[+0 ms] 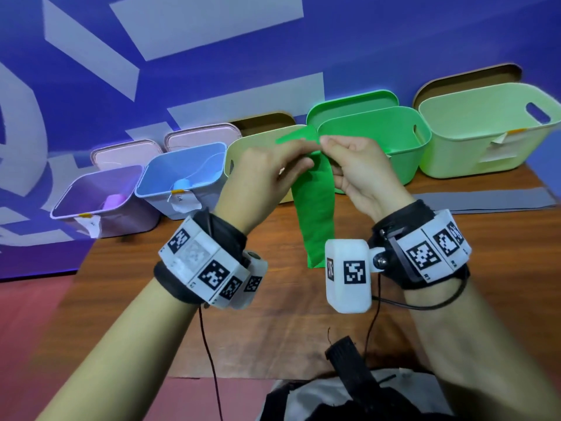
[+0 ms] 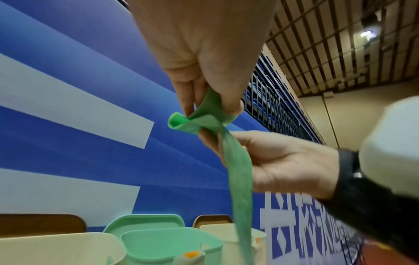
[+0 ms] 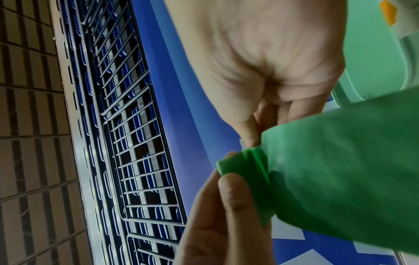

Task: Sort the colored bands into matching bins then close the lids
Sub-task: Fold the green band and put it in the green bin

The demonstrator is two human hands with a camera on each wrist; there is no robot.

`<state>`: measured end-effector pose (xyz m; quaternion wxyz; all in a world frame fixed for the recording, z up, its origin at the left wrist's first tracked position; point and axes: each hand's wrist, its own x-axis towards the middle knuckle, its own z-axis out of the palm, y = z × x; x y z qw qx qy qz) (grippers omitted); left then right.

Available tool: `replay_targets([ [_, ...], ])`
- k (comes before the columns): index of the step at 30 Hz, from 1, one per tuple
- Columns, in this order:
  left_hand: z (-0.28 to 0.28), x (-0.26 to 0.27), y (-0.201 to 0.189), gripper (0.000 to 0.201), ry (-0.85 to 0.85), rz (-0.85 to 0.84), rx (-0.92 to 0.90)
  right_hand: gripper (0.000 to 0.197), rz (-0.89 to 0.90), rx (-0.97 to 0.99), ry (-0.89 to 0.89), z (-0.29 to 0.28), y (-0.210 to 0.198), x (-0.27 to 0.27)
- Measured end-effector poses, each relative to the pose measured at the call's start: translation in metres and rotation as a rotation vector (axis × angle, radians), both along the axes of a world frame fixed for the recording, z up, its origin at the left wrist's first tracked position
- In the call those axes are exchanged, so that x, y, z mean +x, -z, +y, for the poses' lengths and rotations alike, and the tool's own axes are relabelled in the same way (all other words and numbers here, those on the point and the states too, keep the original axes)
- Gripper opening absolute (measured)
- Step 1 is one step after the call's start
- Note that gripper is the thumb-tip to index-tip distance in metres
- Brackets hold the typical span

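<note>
A long green band (image 1: 313, 214) hangs above the wooden table (image 1: 273, 323), its lower end near the tabletop. My left hand (image 1: 302, 158) and right hand (image 1: 327, 144) both pinch its folded top end, close together. Just behind them stands the open green bin (image 1: 394, 165), its lid (image 1: 349, 100) leaning behind it. In the left wrist view my left hand (image 2: 205, 112) pinches the curled top of the band (image 2: 240, 179) above the green bin (image 2: 167, 245). The right wrist view shows my right hand (image 3: 251, 141) pinching the band (image 3: 340, 170).
A row of open bins lines the blue wall: purple (image 1: 76, 208) holding a purple band (image 1: 113, 201), blue (image 1: 158, 180) holding a blue band (image 1: 182, 184), beige (image 1: 239, 153), then light green (image 1: 485, 141) at the right. A flat grey sheet (image 1: 485, 200) lies at the right.
</note>
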<state>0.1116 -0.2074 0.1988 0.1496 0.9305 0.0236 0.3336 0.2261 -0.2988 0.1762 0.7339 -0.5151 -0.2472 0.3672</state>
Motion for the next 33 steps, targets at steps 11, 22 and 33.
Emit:
replay_targets([
  [11,-0.005,-0.008,0.014,0.031,0.073,0.111,-0.083,0.018,0.052,-0.008,0.017,0.003,0.005,0.001],
  [22,0.007,0.001,0.008,0.017,-0.233,0.119,-0.857,0.016,0.024,-0.012,0.17,0.002,0.011,0.005],
  [33,0.001,0.015,0.013,0.019,-0.275,0.024,-1.087,0.012,-0.013,-0.005,0.13,0.001,0.011,0.004],
])
